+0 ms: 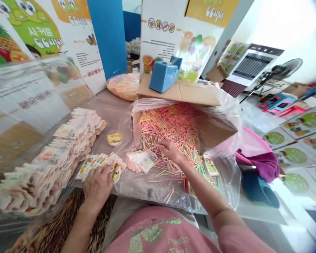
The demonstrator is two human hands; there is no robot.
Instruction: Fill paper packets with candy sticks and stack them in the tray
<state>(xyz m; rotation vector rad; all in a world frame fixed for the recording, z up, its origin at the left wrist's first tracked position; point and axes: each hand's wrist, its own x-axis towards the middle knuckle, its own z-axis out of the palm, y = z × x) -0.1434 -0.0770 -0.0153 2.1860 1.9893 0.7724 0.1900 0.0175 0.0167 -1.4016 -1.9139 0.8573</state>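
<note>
My left hand [99, 181] lies at the table's front left, its fingers curled over a fanned row of colourful printed packets [88, 166]. Just right of it is a second fan of packets [142, 161] with pink striped edges. My right hand [170, 151] reaches to the mouth of a tipped cardboard box [136, 128], fingers drawn together among thin coloured sticks [168, 123]. Its fingertips press at the sticks; how many they hold is too small to tell. More sticks [169, 195] lie loose on the plastic-covered tabletop.
Long stacked rows of packets [65, 147] stand at left beside a clear plastic sheet. A small dish with yellow bits [114, 138] sits behind the packets. A blue tape dispenser [163, 75] tops the box. At right are a pink basin [252, 144] with purple cloth and a fan [281, 72].
</note>
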